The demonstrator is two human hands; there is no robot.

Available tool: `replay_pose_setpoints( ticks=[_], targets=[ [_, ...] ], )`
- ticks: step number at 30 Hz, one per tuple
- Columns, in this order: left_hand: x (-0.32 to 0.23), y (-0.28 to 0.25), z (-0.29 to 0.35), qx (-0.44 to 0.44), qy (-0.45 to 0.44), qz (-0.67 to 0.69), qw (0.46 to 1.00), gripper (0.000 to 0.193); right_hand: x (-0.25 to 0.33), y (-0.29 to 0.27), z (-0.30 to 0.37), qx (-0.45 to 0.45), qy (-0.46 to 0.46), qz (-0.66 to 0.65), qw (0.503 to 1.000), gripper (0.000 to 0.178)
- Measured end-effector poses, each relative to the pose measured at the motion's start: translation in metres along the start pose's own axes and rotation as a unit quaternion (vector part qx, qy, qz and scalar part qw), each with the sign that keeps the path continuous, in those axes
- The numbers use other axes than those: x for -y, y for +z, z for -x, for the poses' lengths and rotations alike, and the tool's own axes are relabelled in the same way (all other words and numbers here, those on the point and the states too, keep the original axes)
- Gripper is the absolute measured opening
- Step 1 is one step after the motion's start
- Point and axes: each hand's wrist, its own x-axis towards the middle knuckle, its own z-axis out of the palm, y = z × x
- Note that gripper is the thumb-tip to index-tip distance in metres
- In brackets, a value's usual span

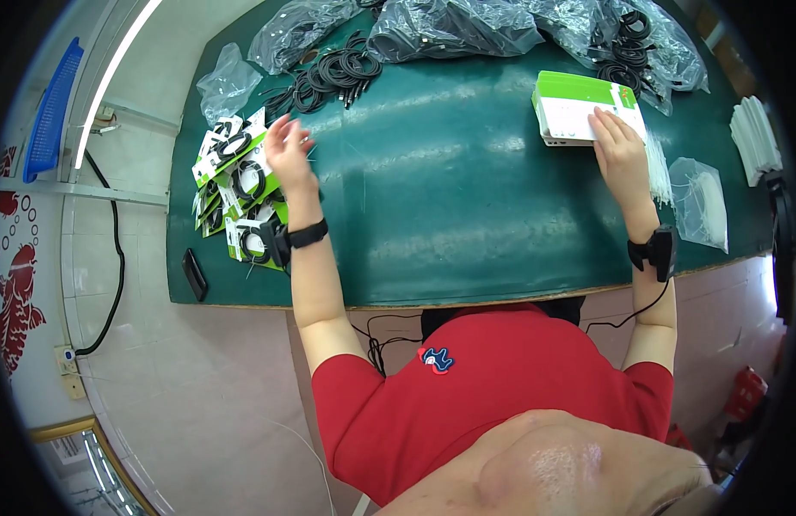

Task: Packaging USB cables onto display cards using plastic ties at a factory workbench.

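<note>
One stack of green-and-white cards (570, 116) lies on the surface (450, 206), partly beneath the right hand (623, 155), fingers extended, any grip unclear. Light fingertip pressure should best separate single cards; the left hand (290, 159), loosely spread and seemingly empty, hovers near the carded cables (248, 179) on the left.
</note>
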Motion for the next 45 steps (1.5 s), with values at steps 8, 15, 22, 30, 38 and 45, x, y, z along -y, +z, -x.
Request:
replay_pose_setpoints(
  ticks=[8, 15, 22, 30, 38, 45],
  targets=[
    [0.108, 0.074, -0.036, 0.125, 0.207, -0.21, 0.947, 0.041, 0.021, -0.065, -0.002, -0.117, -0.051, -0.082, 0.988, 0.041],
    [0.121, 0.12, -0.05, 0.134, 0.291, -0.392, 0.862, 0.048, 0.078, -0.074, 0.042, 0.094, -0.083, -0.238, 0.963, 0.038],
    [0.096, 0.135, -0.043, 0.142, 0.128, -0.552, 0.812, 0.046, 0.103, -0.065, 0.077, 0.179, -0.025, -0.307, 0.934, 0.029],
    [0.047, 0.078, 0.063, 0.324, 0.209, -0.373, 0.844, 0.017, 0.101, -0.053, 0.097, 0.149, 0.034, -0.319, 0.935, 0.028],
    [-0.004, 0.056, 0.193, 0.293, 0.158, -0.161, 0.929, 0.024, 0.105, -0.04, 0.114, 0.096, 0.069, -0.326, 0.938, 0.028],
    [-0.017, 0.065, 0.244, 0.29, 0.237, -0.157, 0.914, 0.024, 0.122, -0.053, 0.115, 0.064, 0.134, -0.401, 0.904, 0.029]
  ],
)
